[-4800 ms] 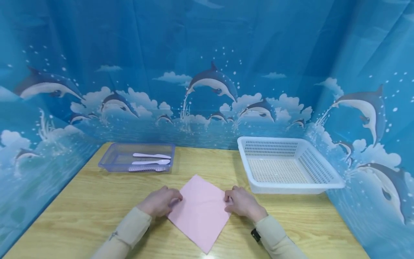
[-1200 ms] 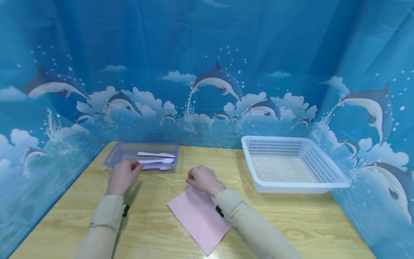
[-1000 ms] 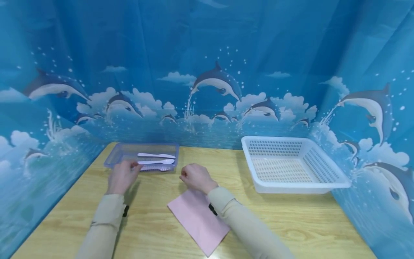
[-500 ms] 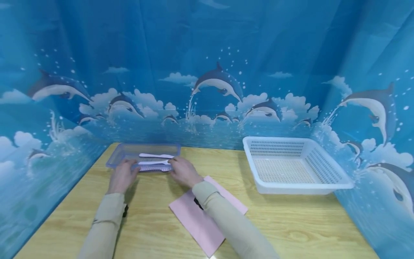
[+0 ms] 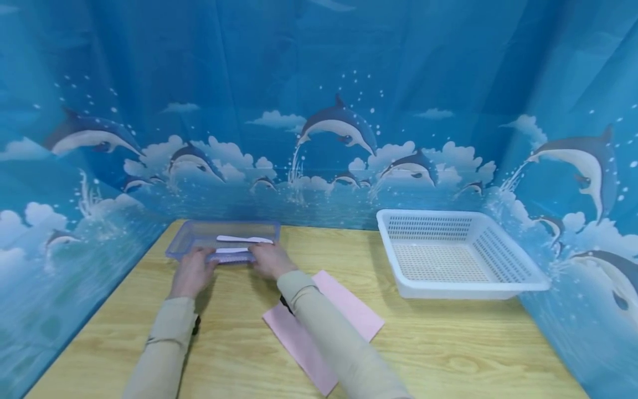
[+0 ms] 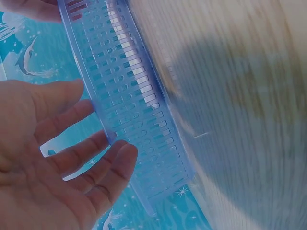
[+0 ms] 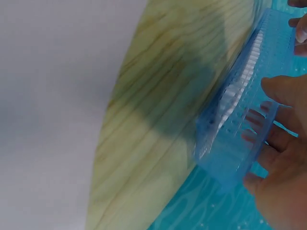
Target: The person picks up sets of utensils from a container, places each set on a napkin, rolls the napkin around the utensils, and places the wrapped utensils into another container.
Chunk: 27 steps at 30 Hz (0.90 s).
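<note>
A translucent blue-purple basket stands at the back left, holding a pale plastic knife, a spoon and a third utensil seen through the near wall. My left hand is at the near rim's left part, its fingertips against the rim in the left wrist view. My right hand reaches over the near rim further right. In the right wrist view its fingers dip inside, seen through the wall, with the thumb outside. It hides the spoon's bowl; I cannot tell whether it touches the spoon.
A pink square napkin lies on the wooden table, partly under the right forearm. A white perforated basket stands at the back right. A blue dolphin-print curtain encloses the back and sides.
Both hands have left the napkin's sides for the purple basket. In the last second the right hand has moved left and forward over its rim, while the left hand has stayed nearly still.
</note>
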Tool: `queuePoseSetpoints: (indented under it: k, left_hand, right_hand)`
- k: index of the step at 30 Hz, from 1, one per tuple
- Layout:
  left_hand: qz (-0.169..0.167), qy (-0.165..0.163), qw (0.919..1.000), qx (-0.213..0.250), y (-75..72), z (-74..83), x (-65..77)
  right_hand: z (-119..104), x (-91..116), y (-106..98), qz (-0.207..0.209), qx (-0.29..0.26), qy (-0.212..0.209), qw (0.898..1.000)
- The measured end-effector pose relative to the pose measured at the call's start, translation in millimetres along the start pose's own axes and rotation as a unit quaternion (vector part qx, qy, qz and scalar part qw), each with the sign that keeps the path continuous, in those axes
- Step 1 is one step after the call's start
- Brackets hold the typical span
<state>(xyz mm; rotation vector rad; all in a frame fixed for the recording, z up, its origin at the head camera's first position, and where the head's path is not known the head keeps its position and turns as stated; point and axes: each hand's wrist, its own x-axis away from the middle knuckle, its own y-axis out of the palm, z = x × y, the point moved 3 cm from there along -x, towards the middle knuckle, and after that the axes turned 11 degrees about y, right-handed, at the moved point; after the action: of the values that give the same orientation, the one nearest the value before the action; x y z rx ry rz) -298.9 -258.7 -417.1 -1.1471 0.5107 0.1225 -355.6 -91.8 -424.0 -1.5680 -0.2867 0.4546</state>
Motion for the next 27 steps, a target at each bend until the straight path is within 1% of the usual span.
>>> queuePoseSetpoints:
  k: [3,8,15,20,27]
  left_hand:
    - [0.005,0.003,1.0,-0.003,-0.6,0.0,-0.4]
    - [0.007,-0.001,1.0,-0.006,-2.1,1.1,-0.4]
    - [0.0,-0.001,1.0,-0.004,-1.0,4.2,-0.6]
    - [0.0,0.0,1.0,-0.006,-0.2,4.2,-0.5]
    - [0.001,-0.013,0.9998,-0.011,0.2,2.8,0.7]
  right_hand:
    - [-7.4,-2.5,0.3,-0.026,-0.002,0.009,1.0]
    - [-17.5,-6.9,2.7,-0.048,-0.013,0.003,0.999]
    - [-19.6,-13.0,4.8,-0.076,-0.033,0.026,0.996]
    - [-19.3,-17.2,6.8,-0.084,-0.028,0.04,0.995]
    - [-18.8,-18.8,8.0,-0.076,-0.007,0.061,0.995]
